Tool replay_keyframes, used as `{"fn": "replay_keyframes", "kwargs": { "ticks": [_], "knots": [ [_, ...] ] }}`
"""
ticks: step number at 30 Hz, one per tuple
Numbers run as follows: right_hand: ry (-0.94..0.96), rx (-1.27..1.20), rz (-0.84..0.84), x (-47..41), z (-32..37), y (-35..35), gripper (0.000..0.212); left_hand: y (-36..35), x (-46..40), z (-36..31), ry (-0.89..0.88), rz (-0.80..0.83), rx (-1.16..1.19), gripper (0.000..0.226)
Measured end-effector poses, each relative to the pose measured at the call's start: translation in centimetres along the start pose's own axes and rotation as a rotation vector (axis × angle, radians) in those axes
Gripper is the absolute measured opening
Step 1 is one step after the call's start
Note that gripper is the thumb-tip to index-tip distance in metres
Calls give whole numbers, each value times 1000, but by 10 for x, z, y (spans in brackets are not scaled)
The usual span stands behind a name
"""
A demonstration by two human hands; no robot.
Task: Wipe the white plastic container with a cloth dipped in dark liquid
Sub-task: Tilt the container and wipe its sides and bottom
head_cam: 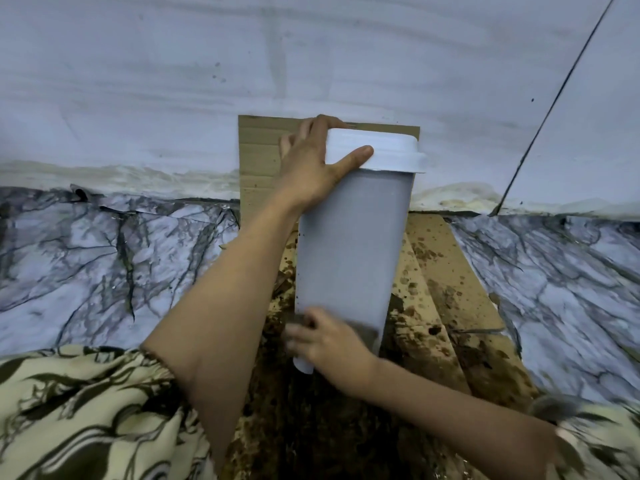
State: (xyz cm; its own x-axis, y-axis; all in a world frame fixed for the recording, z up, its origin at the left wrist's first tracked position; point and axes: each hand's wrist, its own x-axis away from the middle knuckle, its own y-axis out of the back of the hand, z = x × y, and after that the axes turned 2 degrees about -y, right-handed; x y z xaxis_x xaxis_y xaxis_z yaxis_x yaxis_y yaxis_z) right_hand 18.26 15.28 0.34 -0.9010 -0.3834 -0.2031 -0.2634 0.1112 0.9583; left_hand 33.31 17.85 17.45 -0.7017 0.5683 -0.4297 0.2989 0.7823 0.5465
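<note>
A tall white plastic container (349,247) with a white lid (377,152) stands tilted on stained cardboard in the middle of the view. My left hand (311,168) grips the lid's left edge, thumb across its front, fingers over the back. My right hand (332,341) presses against the container's lower front near its base and is blurred. A dark cloth (363,329) shows under its fingers against the plastic, with a dark smear beside it. The container's bottom edge is partly hidden by that hand.
Brown cardboard (446,282) spattered with dark liquid lies beneath the container and runs up the wall behind it. Marble-patterned sheeting (104,258) covers the floor on both sides. A pale wall (173,81) rises behind. Patterned sleeves (86,417) fill the lower corners.
</note>
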Motion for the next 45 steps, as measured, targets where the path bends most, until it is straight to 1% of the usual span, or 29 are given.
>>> {"fn": "replay_keyframes", "kwargs": {
  "ticks": [1, 2, 3, 4, 5, 7, 8, 9, 10, 11, 12, 13, 14, 17, 18, 19, 20, 21, 23, 25, 26, 28, 32, 34, 35, 38, 39, 42, 45],
  "knots": [
    [82, 56, 181, -7, 9, 3, 11, -1, 2, -1, -13, 3, -2, 50],
    [144, 90, 316, -15, 11, 6, 11, 0, 3, 0, -22, 6, -1, 50],
    [177, 144, 392, -21, 9, 12, 13, 1, 4, 1, -24, 10, 7, 50],
    [150, 153, 378, -26, 8, 17, 13, 4, 4, 4, -17, 19, 21, 50],
    [87, 162, 279, -30, 4, 24, 15, 7, 4, 6, -11, 29, 33, 50],
    [-91, 121, -41, -35, -10, 36, 34, 10, 4, 8, -9, 37, 40, 50],
    [-187, 109, -219, -38, -22, 43, 38, 9, 5, 8, -14, 30, 33, 49],
    [-276, 126, -341, -42, -33, 52, 36, 8, 5, 7, -19, 22, 28, 49],
    [-347, 151, -432, -44, -42, 59, 32, 7, 4, 5, -22, 18, 26, 48],
    [-397, 148, -457, -46, -48, 65, 30, 7, 5, 3, -23, 18, 29, 47],
    [-409, 151, -436, -47, -48, 62, 31, 7, 5, 2, -21, 20, 35, 46],
    [-375, 171, -363, -45, -43, 55, 34, 8, 6, 2, -18, 22, 41, 46],
    [-301, 189, -234, -39, -33, 40, 40, 9, 6, 2, -14, 28, 46, 47],
    [11, 52, 259, -15, -1, 1, 78, 10, 11, 4, -18, 44, 51, 49],
    [99, -1, 354, -11, 4, -6, 85, 9, 14, 4, -22, 40, 50, 50],
    [155, -50, 410, -9, 4, -11, 87, 9, 14, 5, -24, 32, 55, 50],
    [176, -88, 425, -8, 4, -14, 85, 10, 15, 6, -20, 27, 64, 50],
    [192, -89, 406, -6, 1, -16, 81, 10, 15, 7, -11, 19, 77, 50],
    [217, -64, 308, 3, -8, -16, 66, 11, 14, 8, 7, 9, 96, 51],
    [182, -20, 179, 16, -20, -13, 51, 10, 12, 8, 4, 16, 91, 50],
    [136, 35, 116, 20, -26, -9, 50, 9, 12, 8, 1, 16, 87, 49],
    [-17, 165, -42, 23, -39, 3, 51, 8, 10, 8, -6, 4, 85, 47],
    [-478, 305, -260, 15, -57, 26, 54, 8, 6, 7, -9, 4, 90, 44],
    [-689, 212, -348, 17, -60, 25, 52, 8, 6, 6, -15, 5, 80, 45],
    [-749, 80, -395, 20, -60, 22, 51, 7, 6, 6, -18, 2, 75, 46],
    [-829, -496, -565, 34, -42, 5, 55, 4, 7, 4, -21, 5, 71, 48],
    [-864, -639, -577, 42, -30, -4, 57, 3, 8, 4, -20, 9, 78, 48],
    [-907, -855, -466, 78, 5, -41, 64, 5, 8, 7, -18, 12, 99, 49],
    [-900, -928, -231, 118, 28, -73, 79, 9, 7, 11, -12, 12, 107, 47]
  ]
}}
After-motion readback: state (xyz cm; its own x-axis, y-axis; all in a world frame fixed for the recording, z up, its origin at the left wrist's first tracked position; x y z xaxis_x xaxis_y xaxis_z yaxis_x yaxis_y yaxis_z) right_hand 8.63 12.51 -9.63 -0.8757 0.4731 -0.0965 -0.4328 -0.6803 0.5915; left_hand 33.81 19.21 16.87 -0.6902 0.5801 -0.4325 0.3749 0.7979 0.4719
